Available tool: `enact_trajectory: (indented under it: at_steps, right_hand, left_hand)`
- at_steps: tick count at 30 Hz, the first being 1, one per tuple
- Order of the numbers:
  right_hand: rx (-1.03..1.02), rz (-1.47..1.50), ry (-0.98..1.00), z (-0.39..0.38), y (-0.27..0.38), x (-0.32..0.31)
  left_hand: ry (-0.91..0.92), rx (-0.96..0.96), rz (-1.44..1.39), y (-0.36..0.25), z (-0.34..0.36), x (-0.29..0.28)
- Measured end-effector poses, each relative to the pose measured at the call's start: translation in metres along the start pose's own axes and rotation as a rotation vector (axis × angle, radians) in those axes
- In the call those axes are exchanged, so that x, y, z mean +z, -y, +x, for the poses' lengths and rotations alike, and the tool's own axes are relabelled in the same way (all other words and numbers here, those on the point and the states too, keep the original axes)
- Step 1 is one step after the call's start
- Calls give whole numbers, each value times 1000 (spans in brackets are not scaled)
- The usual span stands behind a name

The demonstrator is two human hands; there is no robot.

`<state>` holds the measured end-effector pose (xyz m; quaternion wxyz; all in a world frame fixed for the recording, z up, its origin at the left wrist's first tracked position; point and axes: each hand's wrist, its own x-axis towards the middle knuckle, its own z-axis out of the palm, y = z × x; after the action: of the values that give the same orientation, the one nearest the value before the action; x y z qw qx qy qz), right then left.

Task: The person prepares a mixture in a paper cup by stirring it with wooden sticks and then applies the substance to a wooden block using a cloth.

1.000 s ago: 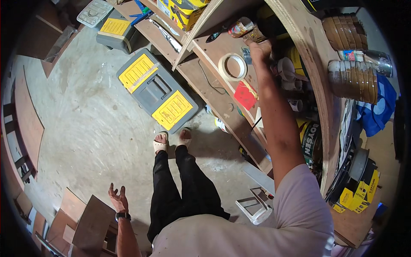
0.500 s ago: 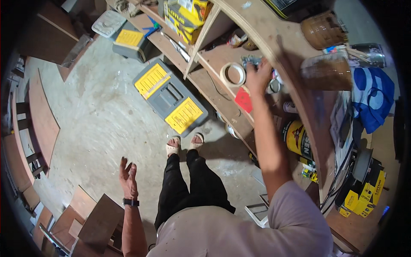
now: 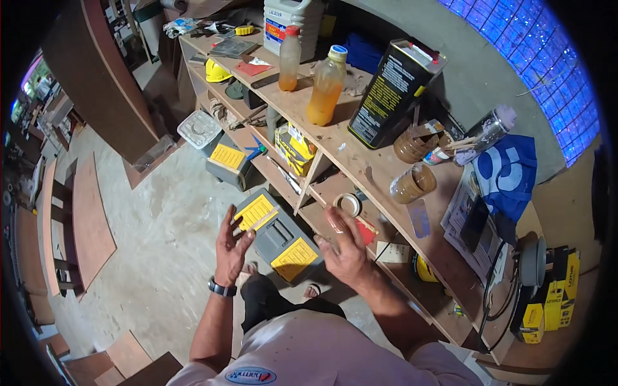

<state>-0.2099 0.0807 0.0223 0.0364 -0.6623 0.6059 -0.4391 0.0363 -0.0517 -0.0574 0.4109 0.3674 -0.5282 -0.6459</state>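
Observation:
My left hand (image 3: pixel 233 248) is raised over the grey-and-yellow toolbox (image 3: pixel 286 251), open with fingers apart and nothing in it. My right hand (image 3: pixel 341 248) is raised at the front of the wooden shelving (image 3: pixel 360 167), also open, with no held object visible. Just beyond it are a tape roll (image 3: pixel 347 196) and a red sheet (image 3: pixel 365 237). On the top board are two bottles of orange liquid (image 3: pixel 322 96), a black metal can (image 3: pixel 393 90), brown-coated tubs (image 3: pixel 412 186) and a blue cloth (image 3: pixel 502 180). Whether either hand touches anything beneath it cannot be told.
A second toolbox (image 3: pixel 228 164) and a lidded clear container (image 3: pixel 199 128) stand further back. Curved plywood pieces (image 3: pixel 93 225) lie on the concrete floor (image 3: pixel 141 244) at left, beside a tall dark board (image 3: pixel 96 96). Yellow boxes (image 3: pixel 553 299) and cables are at far right.
My view has tilted up, showing more of the top board and wall. My right hand has drawn back from inside the shelving toward my body, and my left hand has risen.

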Motion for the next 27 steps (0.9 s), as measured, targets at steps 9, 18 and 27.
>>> enact_trajectory:
  at_steps: [9, 18, 27]
  right_hand:
    - [-167, -679, -41, 279, 118, -103]
    - [653, -1095, 1068, 472, -32, -39]
    - [463, -446, 1350, 434, -230, -27]
  left_hand:
    - [66, 263, 181, -37, 202, -114]
    - [18, -23, 398, 20, 276, -283]
    - [-189, -513, 429, 90, 214, -423]
